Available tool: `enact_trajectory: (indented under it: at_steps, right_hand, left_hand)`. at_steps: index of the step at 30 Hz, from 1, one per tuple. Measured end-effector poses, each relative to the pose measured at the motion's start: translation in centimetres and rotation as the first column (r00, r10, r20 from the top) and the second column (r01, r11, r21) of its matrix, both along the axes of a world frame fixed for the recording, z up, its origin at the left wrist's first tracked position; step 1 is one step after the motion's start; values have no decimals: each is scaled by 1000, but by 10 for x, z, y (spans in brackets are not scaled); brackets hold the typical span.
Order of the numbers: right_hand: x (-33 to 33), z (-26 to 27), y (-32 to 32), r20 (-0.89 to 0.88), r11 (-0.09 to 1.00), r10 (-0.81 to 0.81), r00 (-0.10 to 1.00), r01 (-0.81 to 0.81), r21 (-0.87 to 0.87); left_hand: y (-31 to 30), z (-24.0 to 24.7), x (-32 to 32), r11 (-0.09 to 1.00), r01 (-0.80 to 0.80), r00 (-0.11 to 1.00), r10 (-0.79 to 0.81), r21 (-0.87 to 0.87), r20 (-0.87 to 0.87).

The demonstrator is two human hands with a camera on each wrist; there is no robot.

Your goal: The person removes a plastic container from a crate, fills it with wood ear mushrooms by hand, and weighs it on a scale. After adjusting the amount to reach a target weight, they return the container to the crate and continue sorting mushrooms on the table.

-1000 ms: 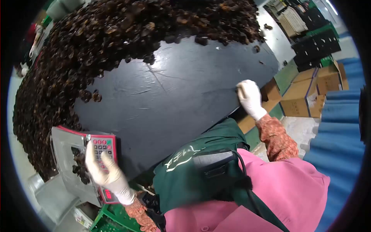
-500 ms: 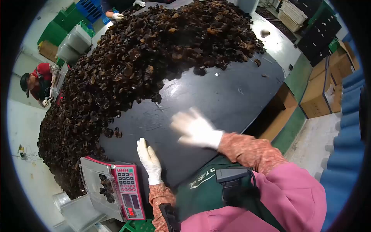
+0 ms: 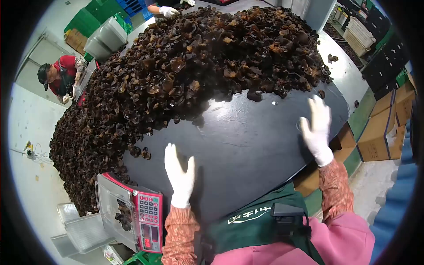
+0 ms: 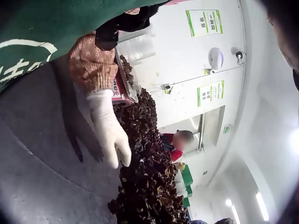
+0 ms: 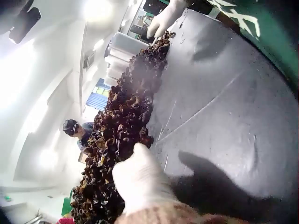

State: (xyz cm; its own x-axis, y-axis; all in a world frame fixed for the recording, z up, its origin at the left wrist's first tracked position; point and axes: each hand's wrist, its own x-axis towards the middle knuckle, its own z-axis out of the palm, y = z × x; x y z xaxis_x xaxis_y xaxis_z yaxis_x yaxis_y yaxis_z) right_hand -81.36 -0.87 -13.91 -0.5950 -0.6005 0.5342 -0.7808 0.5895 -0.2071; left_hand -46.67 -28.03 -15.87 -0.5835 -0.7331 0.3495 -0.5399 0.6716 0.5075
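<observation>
My white-gloved left hand (image 3: 180, 174) is held over the dark table, right beside the scale, fingers straight and thumb spread out. Off to the right, my gloved right hand (image 3: 317, 130) is over the table's right part, its fingers extended toward the pile and its thumb apart. Neither hand holds anything. Dark brown, ear-shaped pieces that look like wood ear mushrooms (image 3: 194, 57) are heaped along the far and left sides of the black tabletop (image 3: 238, 145). On the red electronic scale (image 3: 150, 210), a clear tray (image 3: 110, 194) contains a few dark pieces (image 3: 123, 216).
Two loose pieces (image 3: 140, 152) lie at the pile's near edge. Cardboard boxes (image 3: 377, 132) stand on the floor to the right, black crates (image 3: 388, 66) behind them. A person in red (image 3: 59, 75) works at the far left; another person's gloved hand (image 3: 168, 11) shows across the heap.
My left hand has left the scale for the table. My right hand swept from the right edge to mid-table, then back right and forward. The head view has shifted too.
</observation>
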Motion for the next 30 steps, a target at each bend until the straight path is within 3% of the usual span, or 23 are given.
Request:
enact_trajectory:
  at_steps: [1, 3, 4, 8, 12, 14, 15, 16, 20, 22, 23, 24, 26, 30]
  right_hand:
    - [9, 24, -44, 81, 990, 142, 987, -142, -7]
    - [4, 37, -129, 0, 892, 444, 896, -442, -97]
    - [0, 50, -172, -22, 861, 506, 862, -507, -52]
    - [-36, 57, -339, -195, 788, 576, 794, -603, -124]
    - [-63, 70, -428, -159, 856, 511, 844, -516, 13]
    - [-70, 57, -431, -77, 844, 521, 850, -499, 197]
    - [-73, 53, -427, 63, 795, 554, 830, -550, 258]
    - [-70, 51, -414, 144, 759, 598, 788, -615, 214]
    - [-53, 47, -352, 106, 641, 727, 679, -725, 251]
    - [-41, 32, -317, -105, 663, 738, 667, -688, 296]
    - [-35, 26, -299, -46, 644, 738, 673, -683, 345]
    - [-31, 17, -282, 132, 616, 728, 673, -726, 304]
    - [-23, 2, -243, 33, 652, 698, 716, -653, 385]
    - [-26, -11, -171, -38, 697, 690, 723, -649, 304]
  left_hand:
    - [-14, 11, -19, 998, 42, 999, -42, -37, -6]
    - [-49, 26, -58, 987, 116, 992, -121, -111, -35]
    - [-70, 32, -78, 978, 148, 986, -158, -146, -56]
    - [-161, 60, -151, 938, 106, 994, -103, -330, 29]
    - [-223, 67, -202, 946, 33, 975, 41, -323, 219]
    - [-227, 68, -212, 959, 70, 956, 13, -273, 292]
    - [-225, 64, -211, 944, 127, 968, -51, -303, 247]
    - [-217, 63, -207, 932, 187, 968, -121, -311, 221]
    - [-165, 54, -186, 945, 253, 949, -201, -208, 242]
    - [-128, 61, -176, 922, 301, 938, -240, -242, 251]
    - [-104, 71, -172, 921, 330, 929, -278, -206, 246]
    - [-106, 32, -164, 900, 314, 939, -246, -303, 242]
    - [-85, 8, -143, 885, 399, 903, -334, -238, 272]
    - [-38, 13, -119, 856, 438, 898, -403, -275, 179]
